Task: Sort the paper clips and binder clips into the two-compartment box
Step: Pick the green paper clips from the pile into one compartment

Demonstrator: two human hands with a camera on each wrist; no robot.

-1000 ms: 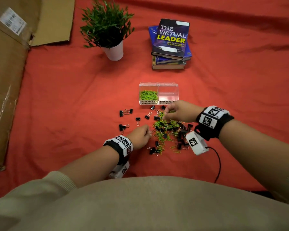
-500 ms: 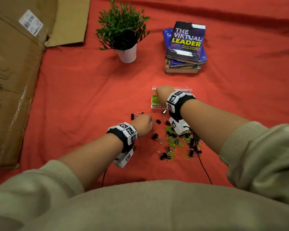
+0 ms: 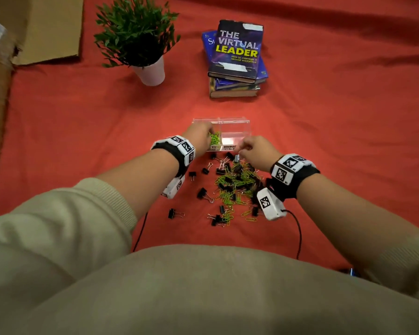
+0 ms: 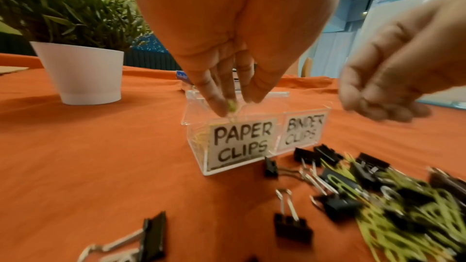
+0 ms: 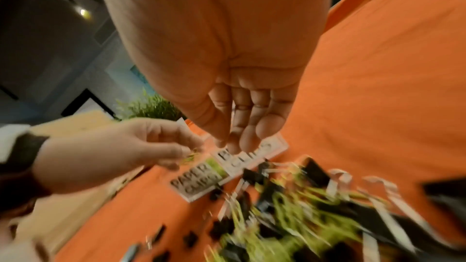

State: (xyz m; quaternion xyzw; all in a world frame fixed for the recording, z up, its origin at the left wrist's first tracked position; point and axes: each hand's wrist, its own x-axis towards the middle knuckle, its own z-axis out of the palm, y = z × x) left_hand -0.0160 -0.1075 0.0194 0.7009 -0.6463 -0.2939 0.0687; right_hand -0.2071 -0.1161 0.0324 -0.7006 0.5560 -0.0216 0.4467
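A clear two-compartment box (image 3: 235,121) stands on the red cloth. Its left half, labelled PAPER CLIPS (image 4: 242,142), holds green paper clips (image 3: 214,139); the right half, labelled BINDER CLIPS, looks empty. My left hand (image 3: 209,134) hovers over the left half, fingers pointing down and pinching a green paper clip (image 4: 230,105). My right hand (image 3: 243,151) hangs just in front of the right half with loosely bent fingers (image 5: 248,136) and nothing seen in them. A mixed pile of green paper clips and black binder clips (image 3: 235,183) lies below both hands.
Loose binder clips (image 3: 173,213) lie scattered left of the pile. A potted plant (image 3: 140,44) and a stack of books (image 3: 237,59) stand behind the box. Cardboard (image 3: 0,97) covers the left edge. Thin black cables (image 3: 299,233) trail from my wrists toward my body.
My left hand rose from the cloth left of the pile to above the paper clip compartment. My right hand drew back from that compartment to the box's front right.
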